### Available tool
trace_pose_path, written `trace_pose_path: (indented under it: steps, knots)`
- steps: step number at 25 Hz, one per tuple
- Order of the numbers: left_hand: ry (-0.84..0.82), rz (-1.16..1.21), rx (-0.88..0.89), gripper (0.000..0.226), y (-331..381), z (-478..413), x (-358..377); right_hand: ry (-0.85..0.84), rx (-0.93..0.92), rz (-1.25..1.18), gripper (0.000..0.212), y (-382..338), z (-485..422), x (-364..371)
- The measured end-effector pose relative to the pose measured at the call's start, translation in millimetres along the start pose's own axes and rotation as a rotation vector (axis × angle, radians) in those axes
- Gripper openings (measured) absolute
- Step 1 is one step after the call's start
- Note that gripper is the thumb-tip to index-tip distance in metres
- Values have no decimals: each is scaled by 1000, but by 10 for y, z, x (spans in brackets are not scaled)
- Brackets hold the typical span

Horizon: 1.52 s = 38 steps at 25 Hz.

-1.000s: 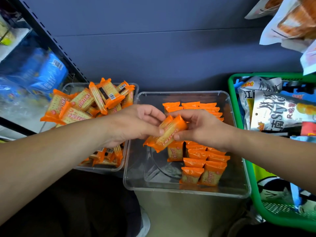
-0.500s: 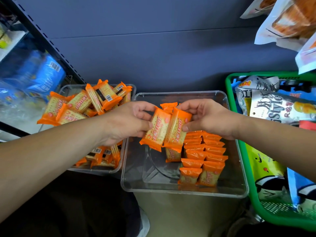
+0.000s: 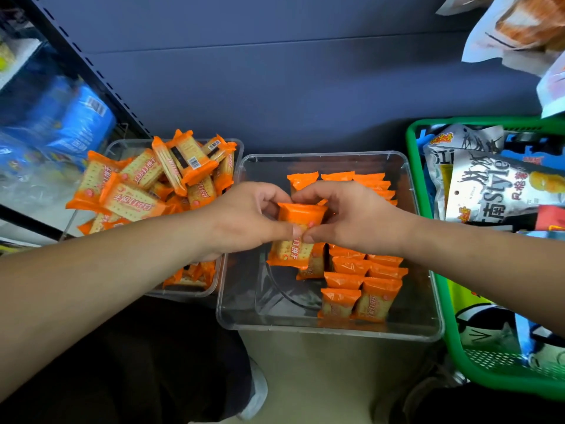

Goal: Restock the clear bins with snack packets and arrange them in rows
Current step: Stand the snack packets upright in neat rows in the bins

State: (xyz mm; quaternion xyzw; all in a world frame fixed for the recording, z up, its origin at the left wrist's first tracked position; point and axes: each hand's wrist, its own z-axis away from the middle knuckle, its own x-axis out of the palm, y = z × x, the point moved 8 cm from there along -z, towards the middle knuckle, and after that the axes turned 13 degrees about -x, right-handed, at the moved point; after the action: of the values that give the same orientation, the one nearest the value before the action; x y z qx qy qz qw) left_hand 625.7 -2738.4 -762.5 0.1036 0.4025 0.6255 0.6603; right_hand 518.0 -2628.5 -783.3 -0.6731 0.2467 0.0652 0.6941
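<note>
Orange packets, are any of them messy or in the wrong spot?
Yes. The left bin holds a jumbled heap of packets, some poking above its rim, unlike the neat rows in the middle bin. One packet beside those rows stands alone, out of line. Nothing looks torn or spilled.

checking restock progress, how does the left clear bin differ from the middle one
The left bin holds orange packets in a loose heap, piled above its rim; the middle bin holds them upright in neat rows. The left bin looks full; the middle bin's left part is bare. Both are clear plastic with the same orange cracker packets.
</note>
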Motion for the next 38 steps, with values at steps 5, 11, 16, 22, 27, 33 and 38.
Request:
trace_pose_path:
  steps: [5, 11, 16, 22, 27, 33, 38]
  knots:
    - [-78, -55, -25, 37, -116, -60, 102, -84, 94, 0, 42, 17, 101, 24]
    - [-72, -572, -58, 74, -420, -238, 289, -239, -23, 447, 40, 83, 111, 394]
    - [-53, -582, 9, 47, -499, -267, 415, -277, -98, 788, 53, 198, 159, 524]
    - [119, -352, 96, 36, -552, -360, 661, -259, -99, 759, 54, 223, 248, 411]
    - [161, -254, 102, 39, -594, -362, 645, -39, -61, 481, 24, 267, 214, 45]
    - [232, -412, 61, 59, -524, -311, 662, -31, -112, 498, 30, 179, 225, 32]
    - [191, -376, -13, 63, -458, -117, 293, -113, -51, 586, 31, -90, 202, 46]
